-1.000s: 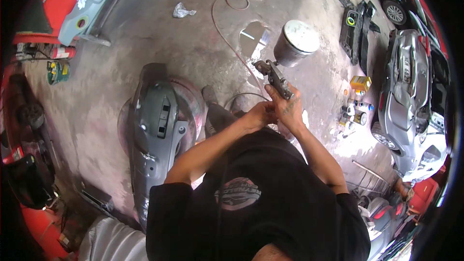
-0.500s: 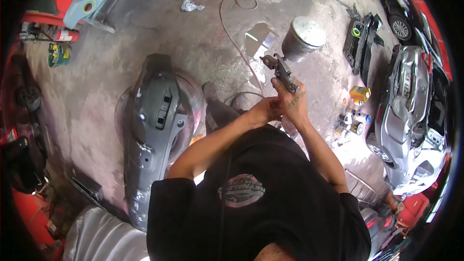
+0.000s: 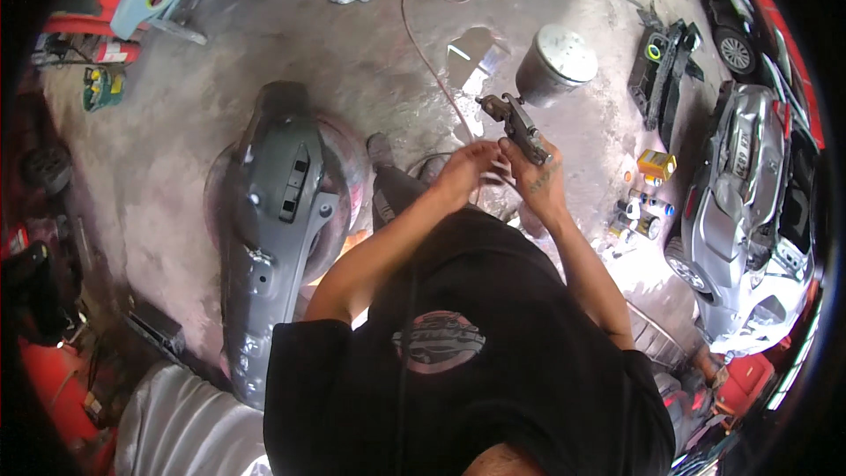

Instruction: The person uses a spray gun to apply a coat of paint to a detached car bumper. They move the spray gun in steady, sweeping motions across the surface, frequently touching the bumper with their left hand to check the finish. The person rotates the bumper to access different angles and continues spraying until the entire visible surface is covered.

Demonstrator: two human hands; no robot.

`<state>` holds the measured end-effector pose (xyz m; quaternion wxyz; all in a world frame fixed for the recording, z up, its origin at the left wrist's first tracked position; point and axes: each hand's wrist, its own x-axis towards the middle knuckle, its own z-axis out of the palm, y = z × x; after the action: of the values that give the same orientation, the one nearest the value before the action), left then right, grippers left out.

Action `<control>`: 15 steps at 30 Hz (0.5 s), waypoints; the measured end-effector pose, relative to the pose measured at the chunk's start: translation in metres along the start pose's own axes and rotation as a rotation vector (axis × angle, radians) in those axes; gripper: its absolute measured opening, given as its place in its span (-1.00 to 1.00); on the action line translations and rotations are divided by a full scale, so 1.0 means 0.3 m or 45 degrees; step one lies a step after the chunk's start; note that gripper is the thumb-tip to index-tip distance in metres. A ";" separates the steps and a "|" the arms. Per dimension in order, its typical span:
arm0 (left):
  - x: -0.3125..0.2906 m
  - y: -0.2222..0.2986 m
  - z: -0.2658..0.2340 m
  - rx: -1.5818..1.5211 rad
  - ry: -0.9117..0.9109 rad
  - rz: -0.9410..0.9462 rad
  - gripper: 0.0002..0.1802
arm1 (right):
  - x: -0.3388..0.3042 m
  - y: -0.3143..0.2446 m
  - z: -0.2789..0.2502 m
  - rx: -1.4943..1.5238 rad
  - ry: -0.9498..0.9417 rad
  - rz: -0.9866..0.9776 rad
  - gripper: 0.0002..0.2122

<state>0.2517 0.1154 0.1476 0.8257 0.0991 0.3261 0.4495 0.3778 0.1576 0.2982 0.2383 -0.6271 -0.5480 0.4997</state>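
Holding gun-shaped tool (image 3: 518, 130) | right fingers (image 3: 510, 153) clamped on it | left fingers (image 3: 482, 153) blurred, cannot tell

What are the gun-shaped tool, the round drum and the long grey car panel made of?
Tool: probably metal, grey with bright glints.
Drum: likely metal, dull sheen on its side, pale stained lid.
Panel: possibly plastic; smooth, satiny grey finish with highlights leaves that open.

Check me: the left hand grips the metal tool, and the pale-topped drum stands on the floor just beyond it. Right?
Not quite: the head view shows the right hand gripping the metal tool, not the left hand. The pale-topped drum does stand on the floor just beyond it.
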 end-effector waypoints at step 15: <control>0.054 0.230 -0.548 -0.098 0.622 0.165 -0.42 | -0.042 0.123 0.056 -0.228 -0.564 -0.104 -0.59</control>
<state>0.1081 0.1471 0.0458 0.6950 -0.0231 0.4915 0.5242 0.3808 0.1312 0.2651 0.0758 -0.4982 -0.6538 0.5645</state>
